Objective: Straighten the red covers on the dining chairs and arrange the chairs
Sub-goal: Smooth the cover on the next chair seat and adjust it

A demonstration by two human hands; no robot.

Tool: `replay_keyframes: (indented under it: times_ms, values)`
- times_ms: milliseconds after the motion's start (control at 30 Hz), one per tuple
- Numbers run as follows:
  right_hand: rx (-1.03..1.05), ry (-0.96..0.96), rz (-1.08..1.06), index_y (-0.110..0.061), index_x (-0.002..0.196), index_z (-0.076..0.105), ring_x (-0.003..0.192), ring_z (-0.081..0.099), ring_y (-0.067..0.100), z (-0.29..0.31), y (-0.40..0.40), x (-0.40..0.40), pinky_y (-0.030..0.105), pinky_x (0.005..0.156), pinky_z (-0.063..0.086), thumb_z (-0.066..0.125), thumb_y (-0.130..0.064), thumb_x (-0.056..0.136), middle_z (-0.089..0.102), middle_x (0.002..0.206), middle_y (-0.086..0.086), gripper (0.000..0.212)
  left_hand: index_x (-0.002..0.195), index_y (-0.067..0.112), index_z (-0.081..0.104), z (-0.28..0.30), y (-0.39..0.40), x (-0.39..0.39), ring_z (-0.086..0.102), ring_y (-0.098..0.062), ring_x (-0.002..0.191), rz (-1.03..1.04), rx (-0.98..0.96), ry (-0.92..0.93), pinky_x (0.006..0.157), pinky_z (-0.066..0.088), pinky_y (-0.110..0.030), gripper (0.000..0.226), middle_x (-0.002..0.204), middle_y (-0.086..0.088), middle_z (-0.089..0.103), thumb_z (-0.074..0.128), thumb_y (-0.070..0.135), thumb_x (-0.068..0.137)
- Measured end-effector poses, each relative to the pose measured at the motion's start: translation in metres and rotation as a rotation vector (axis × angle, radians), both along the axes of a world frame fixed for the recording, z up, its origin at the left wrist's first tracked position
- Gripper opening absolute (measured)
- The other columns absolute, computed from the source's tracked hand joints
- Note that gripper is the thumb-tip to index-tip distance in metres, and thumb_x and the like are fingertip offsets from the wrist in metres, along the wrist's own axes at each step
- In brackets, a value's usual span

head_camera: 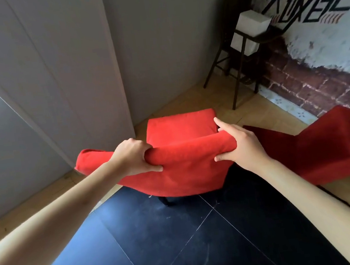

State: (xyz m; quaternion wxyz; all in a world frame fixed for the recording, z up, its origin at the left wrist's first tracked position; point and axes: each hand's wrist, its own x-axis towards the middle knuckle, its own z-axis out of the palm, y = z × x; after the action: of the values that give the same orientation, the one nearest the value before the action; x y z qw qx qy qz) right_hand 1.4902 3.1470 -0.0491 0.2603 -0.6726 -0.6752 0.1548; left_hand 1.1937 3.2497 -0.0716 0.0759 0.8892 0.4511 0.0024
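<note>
A dining chair in a red cover (185, 171) stands in front of me, its back toward me and its red seat (179, 125) beyond. My left hand (132, 155) grips the top of the covered backrest, fingers curled over the far side and thumb on the near face. My right hand (240, 143) holds the right end of the same top edge, thumb underneath and index finger stretched out straight. A second chair in a red cover (327, 145) stands just to the right, close to the wall.
A grey wall panel (73, 79) rises at the left and behind the chair. A dark metal stand (238, 64) with a white box (252, 19) sits in the far corner. A painted brick wall (317, 69) runs along the right. Dark tiles (182, 231) cover the floor near me.
</note>
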Motion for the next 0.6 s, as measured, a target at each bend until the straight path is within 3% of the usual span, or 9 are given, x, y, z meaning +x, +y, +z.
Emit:
replay_keyframes:
  times_ms: [100,200,367,500,600]
  values:
    - [-0.035,0.032,0.018,-0.038,0.144,0.037,0.102,0.047,-0.004,-0.009,-0.009,0.0,-0.004,0.087,0.027,0.093,-0.027,0.052,0.054,0.107,-0.019,0.108,0.094,0.023,0.071,0.004,0.005,0.003,0.063,-0.023,0.081,-0.048,0.015,0.038,0.067,0.047,-0.029,0.063,0.081,0.001,0.068,0.067,0.077,0.062]
    - [-0.04,0.107,-0.018,-0.039,0.139,0.043,0.1,0.05,-0.008,-0.023,-0.03,-0.002,-0.003,0.089,0.031,0.094,-0.023,0.049,0.054,0.1,-0.026,0.104,0.098,0.026,0.071,0.007,0.008,0.01,0.063,-0.021,0.082,-0.109,0.039,0.091,0.069,0.047,-0.028,0.064,0.085,0.004,0.068,0.065,0.079,0.06]
    - [-0.032,0.207,-0.147,-0.034,0.137,0.05,0.106,0.051,-0.008,-0.046,-0.069,-0.007,-0.001,0.091,0.032,0.093,-0.02,0.053,0.055,0.107,-0.025,0.096,0.08,0.022,0.065,0.013,0.009,0.031,0.062,-0.022,0.072,-0.212,0.081,0.15,0.062,0.042,-0.026,0.062,0.071,0.003,0.062,0.068,0.08,0.057]
    - [-0.085,0.17,-0.146,-0.032,0.14,0.049,0.105,0.05,-0.004,-0.053,-0.078,-0.014,-0.003,0.089,0.031,0.093,-0.026,0.054,0.054,0.104,-0.021,0.096,0.089,0.025,0.069,-0.001,0.0,0.024,0.064,-0.021,0.077,-0.226,0.085,0.186,0.067,0.047,-0.027,0.065,0.077,0.004,0.066,0.065,0.081,0.056]
    - [-0.134,0.177,-0.202,-0.033,0.14,0.049,0.107,0.049,-0.002,-0.054,-0.086,-0.011,0.008,0.095,0.037,0.093,-0.028,0.054,0.057,0.11,-0.016,0.097,0.09,0.027,0.068,-0.008,-0.006,0.025,0.064,-0.02,0.076,-0.215,0.074,0.151,0.064,0.047,-0.027,0.065,0.076,0.006,0.066,0.065,0.081,0.055]
